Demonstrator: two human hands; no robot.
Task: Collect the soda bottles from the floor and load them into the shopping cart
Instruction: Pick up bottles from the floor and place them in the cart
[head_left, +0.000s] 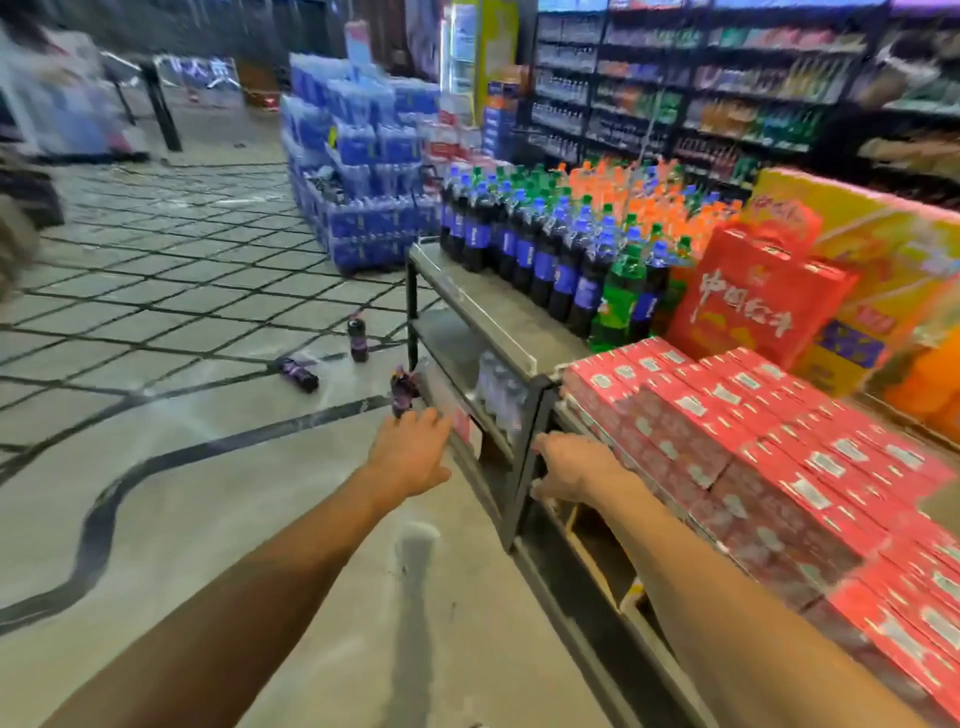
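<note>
Bottles (300, 374) sit on floor (156, 338), seemingly just left of shelf (467, 306).

1. Bare floor (182, 493) lies open along the left side of the display rack (519, 338), so I have free passage from my left hand (410, 452) forward.
2. The nearest bottle (402, 392) stands tight against the rack's lower shelf edge. The rack blocks its right side, while its left side and top are open.
3. The lying bottle (300, 374) and the upright bottle (357, 340) sit apart, with floor showing all round each.
4. My right hand (571, 473) holds the rack's near corner post, hemmed in on its right by the red cartons (753, 457).
5. The stack of water packs (358, 182) stands beyond the rack's far end, well apart from the bottles.
</note>
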